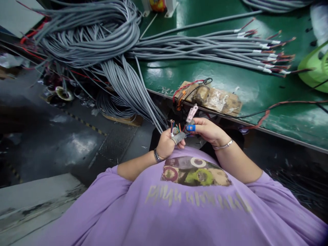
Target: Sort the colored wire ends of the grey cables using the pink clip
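Close to my body, my left hand (166, 145) is closed around the end of a grey cable (178, 137). Thin coloured wires (176, 127) fan out of the stripped cable beside its fingers. My right hand (208, 131) is just to the right, its thumb and fingers pinched together, with a blue wrap (191, 127) on the thumb. A small pale-pink piece with holes (192, 113) sticks up from this pinch; its lower part is hidden by the fingers, so its kind is unclear. Thin wires run between the two hands.
A green bench (284, 112) spans the far side. On it lie a big coil of grey cables (92, 37), a row of cables with stripped ends (205, 48) and a worn wooden block (217, 99). A lime-green object (314, 66) stands at right. Cables (135, 85) hang over the edge.
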Demonstrator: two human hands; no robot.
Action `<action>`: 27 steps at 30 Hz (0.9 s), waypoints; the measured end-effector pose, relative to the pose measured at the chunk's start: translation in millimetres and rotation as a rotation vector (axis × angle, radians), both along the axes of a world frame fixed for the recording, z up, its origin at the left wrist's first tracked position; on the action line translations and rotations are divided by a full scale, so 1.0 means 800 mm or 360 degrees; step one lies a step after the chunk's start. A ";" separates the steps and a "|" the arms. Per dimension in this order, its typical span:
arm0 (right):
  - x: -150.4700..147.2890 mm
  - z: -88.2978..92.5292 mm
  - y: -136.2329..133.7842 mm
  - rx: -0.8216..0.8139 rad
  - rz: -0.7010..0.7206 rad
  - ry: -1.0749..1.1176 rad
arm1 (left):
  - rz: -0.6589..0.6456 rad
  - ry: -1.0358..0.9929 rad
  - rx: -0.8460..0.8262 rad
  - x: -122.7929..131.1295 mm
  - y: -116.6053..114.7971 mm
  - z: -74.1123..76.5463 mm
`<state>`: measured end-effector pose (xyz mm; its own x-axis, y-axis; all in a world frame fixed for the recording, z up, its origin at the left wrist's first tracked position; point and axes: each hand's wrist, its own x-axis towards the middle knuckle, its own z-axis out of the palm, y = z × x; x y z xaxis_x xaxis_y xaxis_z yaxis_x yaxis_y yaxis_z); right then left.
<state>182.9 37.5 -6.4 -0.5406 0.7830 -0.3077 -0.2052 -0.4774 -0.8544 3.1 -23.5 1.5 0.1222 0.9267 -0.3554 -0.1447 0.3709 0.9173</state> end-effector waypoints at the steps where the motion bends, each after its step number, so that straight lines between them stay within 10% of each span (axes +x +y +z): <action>1: -0.001 0.002 0.001 0.0028 0.0010 -0.0012 | -0.0069 0.0020 -0.0017 0.000 0.001 0.001; 7: -0.012 0.009 -0.001 0.0134 0.0159 -0.0036 | -0.0547 0.0098 -0.0224 0.000 0.011 0.010; 15: 0.005 -0.010 0.002 -0.0146 0.0025 0.0067 | 0.0014 -0.0078 -0.0221 0.002 0.012 0.001; 23: -0.018 -0.002 -0.005 -0.0019 -0.0095 -0.0075 | -0.0315 -0.0004 -0.0134 0.001 0.007 -0.004; 27: -0.017 -0.008 -0.002 -0.0152 -0.0269 0.0041 | -0.0167 -0.0086 -0.0068 0.000 0.006 0.002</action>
<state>169.1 35.8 -12.7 -0.4123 0.8314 -0.3725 -0.3106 -0.5127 -0.8004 3.1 -18.6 3.4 0.2375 0.8919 -0.3848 -0.1518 0.4253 0.8922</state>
